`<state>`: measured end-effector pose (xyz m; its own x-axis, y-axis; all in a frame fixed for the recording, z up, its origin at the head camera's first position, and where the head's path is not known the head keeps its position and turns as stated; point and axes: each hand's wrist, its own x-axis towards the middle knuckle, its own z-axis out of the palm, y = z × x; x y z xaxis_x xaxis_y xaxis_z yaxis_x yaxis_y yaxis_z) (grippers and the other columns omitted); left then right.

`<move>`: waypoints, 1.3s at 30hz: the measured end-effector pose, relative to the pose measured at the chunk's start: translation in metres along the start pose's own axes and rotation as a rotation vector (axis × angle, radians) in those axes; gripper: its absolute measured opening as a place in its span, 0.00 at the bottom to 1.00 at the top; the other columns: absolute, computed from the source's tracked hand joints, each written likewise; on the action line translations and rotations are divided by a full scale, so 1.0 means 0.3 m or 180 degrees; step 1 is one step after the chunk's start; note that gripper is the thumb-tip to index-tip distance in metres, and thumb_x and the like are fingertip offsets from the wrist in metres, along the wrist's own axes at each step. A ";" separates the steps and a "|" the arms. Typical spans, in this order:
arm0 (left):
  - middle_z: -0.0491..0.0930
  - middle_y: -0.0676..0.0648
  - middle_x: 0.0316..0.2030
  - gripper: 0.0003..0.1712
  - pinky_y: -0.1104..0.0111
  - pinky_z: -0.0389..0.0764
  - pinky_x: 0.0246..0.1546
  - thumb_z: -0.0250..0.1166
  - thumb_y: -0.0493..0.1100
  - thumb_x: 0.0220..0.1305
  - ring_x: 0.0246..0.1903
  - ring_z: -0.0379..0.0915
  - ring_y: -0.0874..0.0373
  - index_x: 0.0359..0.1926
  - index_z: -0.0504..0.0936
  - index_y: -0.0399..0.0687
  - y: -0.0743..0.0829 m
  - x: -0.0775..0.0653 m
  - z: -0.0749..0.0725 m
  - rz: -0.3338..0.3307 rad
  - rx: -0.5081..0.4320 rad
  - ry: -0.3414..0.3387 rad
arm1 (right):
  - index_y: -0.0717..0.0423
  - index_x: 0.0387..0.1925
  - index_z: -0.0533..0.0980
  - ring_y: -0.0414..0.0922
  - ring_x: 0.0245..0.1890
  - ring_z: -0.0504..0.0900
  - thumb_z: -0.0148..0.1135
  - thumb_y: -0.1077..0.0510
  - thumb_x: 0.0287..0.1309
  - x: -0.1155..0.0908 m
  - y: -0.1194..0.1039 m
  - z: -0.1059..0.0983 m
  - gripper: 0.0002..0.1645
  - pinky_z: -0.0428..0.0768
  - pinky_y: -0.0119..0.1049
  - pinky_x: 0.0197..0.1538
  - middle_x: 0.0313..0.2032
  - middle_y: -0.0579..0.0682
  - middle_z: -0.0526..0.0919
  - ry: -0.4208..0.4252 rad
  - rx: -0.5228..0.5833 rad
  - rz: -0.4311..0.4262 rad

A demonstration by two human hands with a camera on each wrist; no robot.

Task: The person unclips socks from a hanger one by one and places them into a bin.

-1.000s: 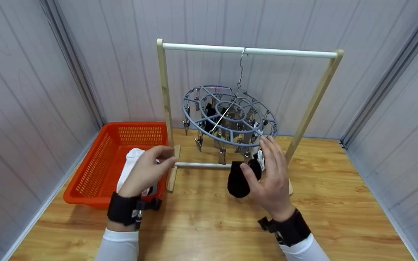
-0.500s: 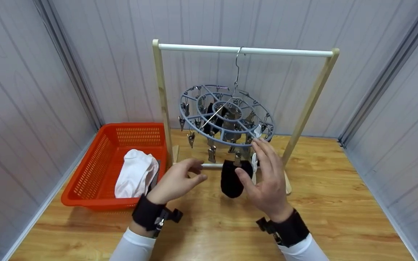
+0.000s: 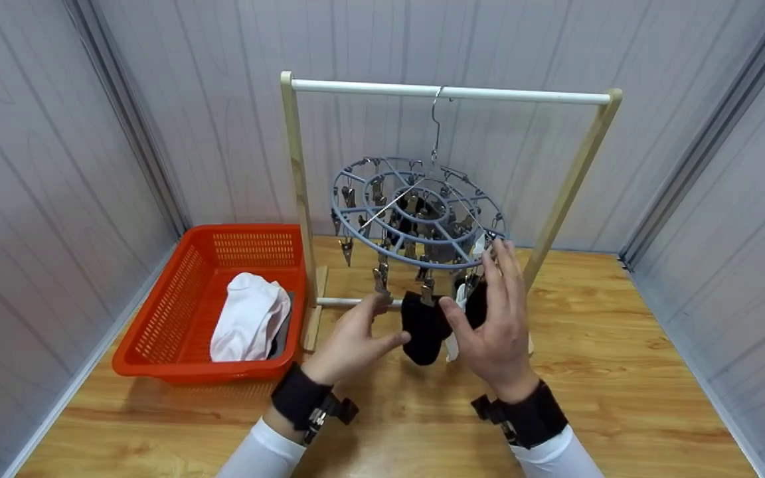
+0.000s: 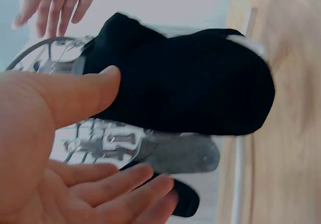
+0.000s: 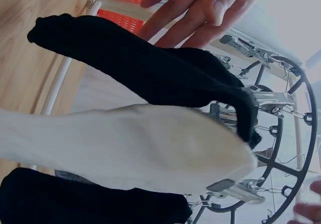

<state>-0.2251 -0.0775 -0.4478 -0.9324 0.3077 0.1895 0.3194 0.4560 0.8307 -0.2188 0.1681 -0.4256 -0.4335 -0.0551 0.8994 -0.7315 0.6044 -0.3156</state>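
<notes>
A round blue-grey clip hanger (image 3: 450, 267) hangs tilted, with several metal clips around it. From a clip (image 3: 427, 292) at its front hangs a black sock (image 3: 422, 335). My left hand (image 3: 356, 342) is beside this sock on its left, thumb and fingers spread apart; in the left wrist view the thumb overlaps the sock. My right hand (image 3: 499, 325) is raised at the hanger's right front, its straight fingertips right at the rim. A white sock (image 5: 125, 148) and another black sock (image 5: 95, 204) hang nearby. A grey sock (image 4: 180, 156) shows farther back.
The hanger hooks over the white bar (image 3: 369, 87) of a wooden-legged rack (image 3: 572, 179). At the left stands an orange basket (image 3: 157, 318) holding white socks (image 3: 246, 318) and something dark grey beneath. Panelled walls (image 3: 223, 153) surround the wooden surface (image 3: 621, 372).
My left hand has moved right, from over the basket to the hanging black sock. The hanger has turned somewhat and its clips have shifted. My right hand stays near the rim.
</notes>
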 end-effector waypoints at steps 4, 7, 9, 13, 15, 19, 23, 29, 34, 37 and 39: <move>0.76 0.34 0.74 0.49 0.43 0.73 0.74 0.81 0.55 0.68 0.74 0.73 0.39 0.80 0.70 0.38 -0.007 0.001 0.028 -0.0032 -0.0095 0.0006 | 0.74 0.80 0.63 0.70 0.84 0.55 0.62 0.32 0.79 -0.007 0.006 0.001 0.54 0.51 0.65 0.85 0.82 0.72 0.61 -0.0104 -0.0086 0.0156; 0.78 0.35 0.72 0.48 0.43 0.73 0.74 0.81 0.54 0.68 0.73 0.74 0.40 0.79 0.71 0.38 -0.015 0.004 0.041 -0.0011 -0.0203 -0.0013 | 0.72 0.81 0.63 0.68 0.84 0.55 0.65 0.35 0.77 -0.010 0.007 0.001 0.53 0.52 0.65 0.85 0.83 0.69 0.62 -0.0145 -0.0073 0.0211; 0.81 0.38 0.70 0.46 0.43 0.74 0.73 0.81 0.53 0.68 0.71 0.76 0.42 0.78 0.73 0.40 -0.018 0.007 0.045 -0.0009 -0.0269 -0.0009 | 0.71 0.82 0.63 0.67 0.84 0.56 0.68 0.38 0.76 -0.011 0.006 0.000 0.52 0.53 0.63 0.85 0.83 0.67 0.62 -0.0171 -0.0051 0.0229; 0.84 0.41 0.65 0.42 0.42 0.74 0.72 0.82 0.51 0.67 0.67 0.79 0.45 0.75 0.76 0.41 -0.018 0.011 0.049 -0.0012 -0.0396 0.0034 | 0.69 0.83 0.63 0.66 0.84 0.58 0.72 0.45 0.73 -0.011 0.002 -0.001 0.51 0.54 0.60 0.85 0.83 0.65 0.63 -0.0225 -0.0008 0.0248; 0.86 0.42 0.63 0.42 0.43 0.75 0.71 0.82 0.51 0.67 0.65 0.80 0.45 0.74 0.76 0.40 -0.018 0.011 0.052 -0.0039 -0.0459 0.0049 | 0.69 0.82 0.63 0.65 0.83 0.60 0.73 0.45 0.72 -0.011 -0.001 -0.001 0.51 0.56 0.59 0.85 0.83 0.65 0.63 -0.0241 0.0000 0.0249; 0.88 0.43 0.57 0.38 0.42 0.78 0.69 0.83 0.48 0.65 0.61 0.83 0.45 0.69 0.80 0.37 -0.017 0.011 0.057 -0.0105 -0.0607 0.0048 | 0.71 0.81 0.64 0.63 0.82 0.62 0.72 0.44 0.72 -0.013 -0.005 0.000 0.51 0.58 0.57 0.84 0.81 0.67 0.65 -0.0258 -0.0011 0.0239; 0.89 0.44 0.52 0.34 0.45 0.83 0.62 0.84 0.47 0.63 0.55 0.85 0.46 0.64 0.82 0.37 -0.018 0.010 0.061 -0.0181 -0.0679 0.0052 | 0.70 0.81 0.64 0.62 0.81 0.64 0.72 0.43 0.73 -0.016 -0.006 0.000 0.51 0.59 0.55 0.84 0.80 0.67 0.66 -0.0261 -0.0010 0.0225; 0.88 0.44 0.50 0.30 0.57 0.86 0.50 0.84 0.45 0.63 0.48 0.85 0.52 0.61 0.84 0.37 -0.019 0.011 0.065 -0.0123 -0.0788 0.0011 | 0.70 0.81 0.65 0.62 0.81 0.65 0.71 0.44 0.74 -0.015 -0.009 0.000 0.49 0.60 0.51 0.83 0.80 0.66 0.68 -0.0222 0.0049 0.0142; 0.90 0.47 0.47 0.25 0.59 0.86 0.47 0.83 0.42 0.64 0.44 0.85 0.56 0.58 0.87 0.39 -0.019 0.011 0.066 0.0005 -0.0756 -0.0038 | 0.70 0.79 0.68 0.63 0.80 0.67 0.67 0.39 0.78 -0.012 -0.013 0.002 0.46 0.61 0.50 0.83 0.77 0.69 0.70 -0.0119 0.0124 -0.0002; 0.91 0.47 0.46 0.22 0.59 0.87 0.47 0.82 0.41 0.65 0.44 0.86 0.56 0.57 0.88 0.40 -0.017 0.010 0.067 0.0051 -0.0719 -0.0093 | 0.68 0.77 0.72 0.65 0.78 0.68 0.66 0.39 0.79 -0.007 -0.015 0.004 0.43 0.62 0.51 0.83 0.75 0.69 0.72 -0.0035 0.0142 -0.0123; 0.91 0.47 0.46 0.21 0.59 0.87 0.47 0.82 0.40 0.65 0.44 0.87 0.56 0.56 0.89 0.40 -0.017 0.010 0.068 0.0069 -0.0716 -0.0137 | 0.67 0.74 0.75 0.66 0.76 0.69 0.67 0.41 0.79 -0.005 -0.017 0.006 0.40 0.63 0.52 0.82 0.73 0.70 0.74 0.0036 0.0121 -0.0206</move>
<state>-0.2261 -0.0619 -0.4621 -0.9161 0.3530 0.1902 0.2891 0.2528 0.9233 -0.2154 0.1637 -0.4258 -0.3790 -0.0840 0.9216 -0.7774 0.5692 -0.2678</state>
